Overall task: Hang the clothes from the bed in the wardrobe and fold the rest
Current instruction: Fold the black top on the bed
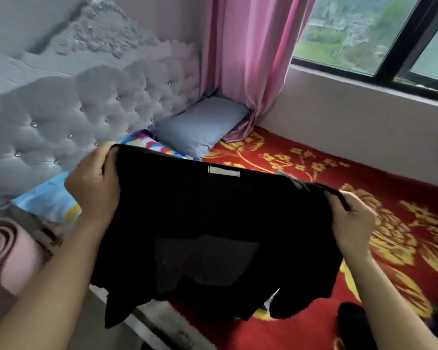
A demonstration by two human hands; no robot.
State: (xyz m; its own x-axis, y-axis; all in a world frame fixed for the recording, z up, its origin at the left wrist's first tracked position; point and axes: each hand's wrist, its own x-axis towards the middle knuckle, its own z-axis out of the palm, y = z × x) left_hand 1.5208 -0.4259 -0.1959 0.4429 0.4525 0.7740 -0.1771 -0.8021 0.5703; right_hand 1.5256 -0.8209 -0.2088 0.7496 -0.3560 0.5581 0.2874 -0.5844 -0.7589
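Nearest, held up over the bed's near side: black garment, spread wide between both hands, hanging free below the grip, lower edge loose and uneven. Clenched on the garment's upper left corner: left hand, fingers curled round bunched cloth, back of the hand toward the camera. Clenched on the upper right corner, somewhat lower than the other grip: right hand, cloth pinched in the fist, a dark strip lying across the knuckles. Roughly midway between the two grips, on the top edge: small white label.

Well below the right grip, lying on the cover: another dark item, too blurred to tell what. Below and left of the left grip: pink roll. Under the hanging cloth, running diagonally: pale bed edge.

Just behind the left grip: bright patterned pillow in blue, yellow and pink, partly hidden by hand and cloth. Beyond the top edge and out past the right grip: red bed cover with gold flowers.

Farther back, past the label: grey-blue pillow, lying by the headboard's end. Behind and left of the left grip: grey tufted headboard with shiny studs. Beyond the grey-blue pillow: pink curtain, hem resting on the cover. Farthest, above the right grip: dark-framed window, blurred green view outside.
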